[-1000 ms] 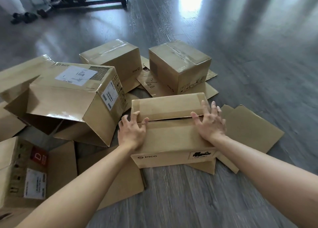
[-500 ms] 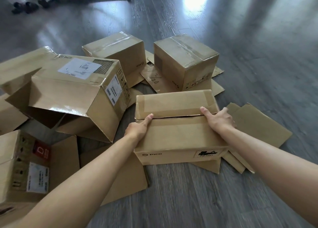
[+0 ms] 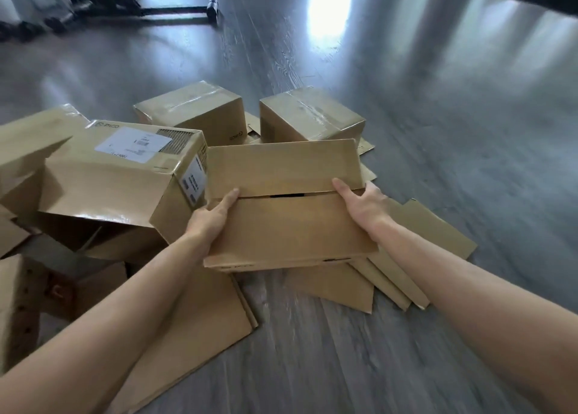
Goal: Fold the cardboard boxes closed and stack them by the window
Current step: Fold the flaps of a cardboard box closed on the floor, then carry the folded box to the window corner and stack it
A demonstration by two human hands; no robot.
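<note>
A: Start at the left. What's there?

B: A large labelled PICO box (image 3: 125, 176) lies tipped on its side, near left, its flaps hanging open toward us. Not folded yet.

A: And the hands?

B: The left hand (image 3: 212, 216) clasps the left end of the flat brown box (image 3: 287, 207), thumb lying on top along the seam, fingers wrapped down the side out of sight. The right hand (image 3: 364, 204) does the same at the right end. So they're set well apart, both clamped on that box, which sits centre frame and looks tilted up off the floor (image 3: 438, 132) and the flattened cardboard sheets (image 3: 431, 226) beneath it.

A: Is it closed?

B: Mostly. The two top flaps meet, but a dark slit shows at the middle of the seam. No tape seen on it.

A: How will it handle?

B: I'd guess light and probably empty. Corrugated walls are stiff along the edges, but the top flaps will bow if pressed mid-span. Smooth faces may slip on dry palms.

A: Best hold, then?

B: The short ends, low, with thumbs pinning both flaps so they don't spring.

A: Anything farther right?

B: Two small taped boxes (image 3: 312, 116) beyond, then bare floor with window glare.
</note>
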